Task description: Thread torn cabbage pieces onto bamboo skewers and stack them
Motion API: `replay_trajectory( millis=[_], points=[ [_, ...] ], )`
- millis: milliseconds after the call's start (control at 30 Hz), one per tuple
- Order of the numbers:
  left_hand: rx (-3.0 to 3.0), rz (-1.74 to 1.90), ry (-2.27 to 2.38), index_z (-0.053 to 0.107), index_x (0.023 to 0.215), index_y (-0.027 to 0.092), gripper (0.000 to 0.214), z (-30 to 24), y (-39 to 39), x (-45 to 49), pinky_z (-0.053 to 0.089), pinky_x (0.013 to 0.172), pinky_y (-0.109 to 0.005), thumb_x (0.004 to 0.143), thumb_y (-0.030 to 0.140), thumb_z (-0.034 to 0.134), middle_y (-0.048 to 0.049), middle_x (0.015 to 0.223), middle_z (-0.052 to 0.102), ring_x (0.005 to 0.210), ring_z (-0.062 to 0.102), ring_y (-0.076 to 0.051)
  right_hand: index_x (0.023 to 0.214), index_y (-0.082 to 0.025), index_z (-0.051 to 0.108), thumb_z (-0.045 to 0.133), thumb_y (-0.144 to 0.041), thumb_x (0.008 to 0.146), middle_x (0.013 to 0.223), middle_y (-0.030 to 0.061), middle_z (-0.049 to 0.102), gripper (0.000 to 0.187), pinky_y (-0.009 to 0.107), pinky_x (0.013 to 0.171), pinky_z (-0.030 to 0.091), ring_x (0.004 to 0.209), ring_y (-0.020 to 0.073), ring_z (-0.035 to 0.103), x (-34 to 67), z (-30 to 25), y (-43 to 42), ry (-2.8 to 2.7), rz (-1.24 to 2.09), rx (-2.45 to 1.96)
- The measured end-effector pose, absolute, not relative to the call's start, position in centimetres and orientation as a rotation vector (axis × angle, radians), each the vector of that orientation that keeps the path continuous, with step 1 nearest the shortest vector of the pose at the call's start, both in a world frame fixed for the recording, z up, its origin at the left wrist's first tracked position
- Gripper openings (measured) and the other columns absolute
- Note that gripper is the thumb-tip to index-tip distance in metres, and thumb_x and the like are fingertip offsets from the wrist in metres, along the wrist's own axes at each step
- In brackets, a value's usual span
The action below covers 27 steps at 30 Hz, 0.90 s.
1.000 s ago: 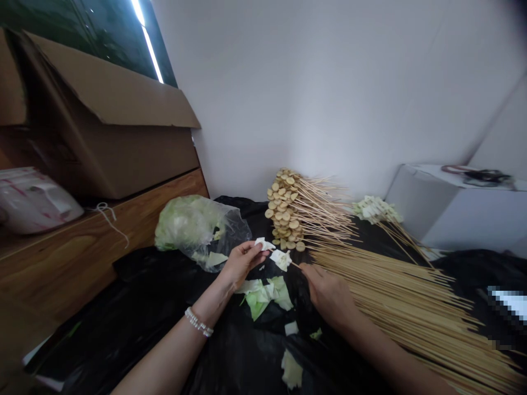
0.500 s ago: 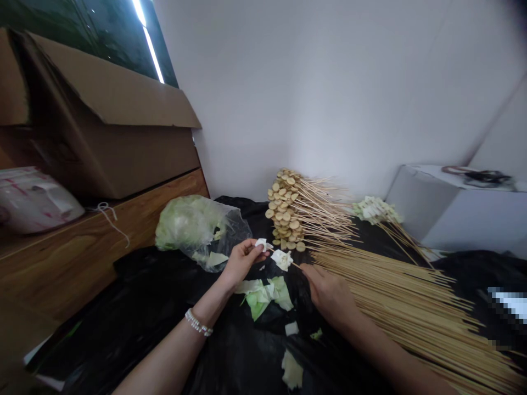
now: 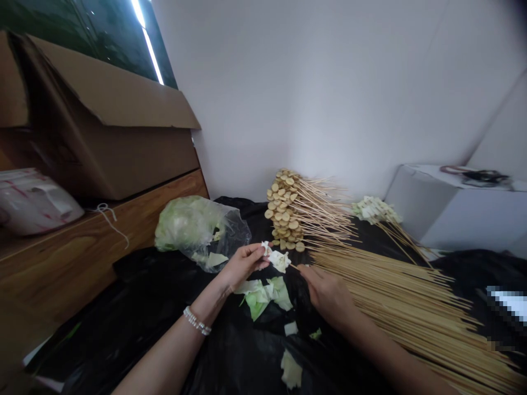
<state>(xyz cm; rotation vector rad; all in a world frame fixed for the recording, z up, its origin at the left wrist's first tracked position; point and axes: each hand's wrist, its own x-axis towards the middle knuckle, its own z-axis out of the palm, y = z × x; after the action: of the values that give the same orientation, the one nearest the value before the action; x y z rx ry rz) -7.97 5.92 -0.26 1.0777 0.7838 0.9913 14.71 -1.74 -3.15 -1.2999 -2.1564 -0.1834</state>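
Pinched in the left hand (image 3: 244,261) is a crumpled pale leaf piece (image 3: 265,248); the right hand (image 3: 328,291) clasps a slim wooden skewer (image 3: 293,266) bearing ruffled leaves (image 3: 279,261), between both hands above wrinkled black plastic (image 3: 239,348).

Far left: carton (image 3: 140,159) on ledge (image 3: 167,206), pot (image 3: 41,200) before it. Right of ledge, on sheet (image 3: 156,312): bag (image 3: 233,222), leaves inside. Right of bag, by wall (image 3: 308,93): slice skewers (image 3: 284,211), heads left. Farther right: leaf skewers (image 3: 373,210), beside box (image 3: 473,216); cable (image 3: 486,176) on box. Before both bunches: sticks (image 3: 395,296). Centre: skewer (image 3: 295,267) between left hand (image 3: 251,258) and right hand (image 3: 327,288), leaf piece (image 3: 280,261) on it. Nearer: loose leaves (image 3: 263,296), then scraps (image 3: 291,370).
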Motion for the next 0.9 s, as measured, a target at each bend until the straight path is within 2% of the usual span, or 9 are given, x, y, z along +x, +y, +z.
replay_trajectory(
  millis=[167, 433, 567, 767, 900],
  points=[
    [1.033, 0.903, 0.726, 0.074, 0.102, 0.014, 0.036, 0.2, 5.6, -8.2, 0.051, 0.077, -0.023, 0.072, 0.033, 0.079, -0.0078, 0.091, 0.069, 0.076, 0.061, -0.011, 0.112, -0.020, 0.064, 0.037, -0.017, 0.094, 0.080, 0.0059, 0.068, 0.033, 0.022, 0.066, 0.048, 0.071, 0.0145, 0.063, 14.7, -3.1, -1.7, -2.132, -0.189, -1.246],
    [1.140, 0.777, 0.703, 0.072, 0.110, 0.015, 0.041, -0.1, 5.4, -8.0, 0.050, 0.080, -0.026, 0.079, 0.042, 0.071, -0.0134, 0.103, 0.070, 0.091, 0.063, -0.018, 0.108, -0.017, 0.064, 0.035, -0.017, 0.096, 0.081, 0.0067, 0.067, 0.032, 0.022, 0.065, 0.045, 0.075, 0.0151, 0.063, 14.6, -3.0, -1.8, -2.137, -0.175, -1.221],
    [1.193, 0.783, 0.713, 0.070, 0.113, 0.016, 0.044, -0.3, 5.4, -7.9, 0.050, 0.080, -0.028, 0.080, 0.045, 0.069, -0.0138, 0.107, 0.070, 0.096, 0.063, -0.020, 0.106, -0.015, 0.064, 0.034, -0.015, 0.095, 0.079, 0.0061, 0.066, 0.032, 0.022, 0.062, 0.042, 0.070, 0.0144, 0.062, 14.5, -3.3, -1.8, -2.131, -0.213, -1.239],
    [1.218, 0.691, 0.693, 0.072, 0.108, 0.011, 0.046, -1.0, 4.7, -6.9, 0.049, 0.083, -0.030, 0.078, 0.046, 0.071, -0.0151, 0.103, 0.071, 0.092, 0.065, -0.021, 0.094, -0.017, 0.065, 0.035, -0.015, 0.095, 0.079, 0.0056, 0.066, 0.030, 0.023, 0.061, 0.042, 0.068, 0.0146, 0.062, 14.4, -3.8, -1.7, -2.139, -0.204, -1.241],
    [1.149, 0.734, 0.668, 0.071, 0.110, 0.012, 0.042, -0.7, 4.5, -6.6, 0.051, 0.081, -0.029, 0.080, 0.042, 0.070, -0.0152, 0.103, 0.071, 0.091, 0.065, -0.020, 0.099, -0.016, 0.065, 0.035, -0.018, 0.097, 0.081, 0.0068, 0.067, 0.030, 0.024, 0.061, 0.043, 0.069, 0.0159, 0.063, 14.3, -3.4, -1.6, -2.139, -0.253, -1.226]
  ],
)
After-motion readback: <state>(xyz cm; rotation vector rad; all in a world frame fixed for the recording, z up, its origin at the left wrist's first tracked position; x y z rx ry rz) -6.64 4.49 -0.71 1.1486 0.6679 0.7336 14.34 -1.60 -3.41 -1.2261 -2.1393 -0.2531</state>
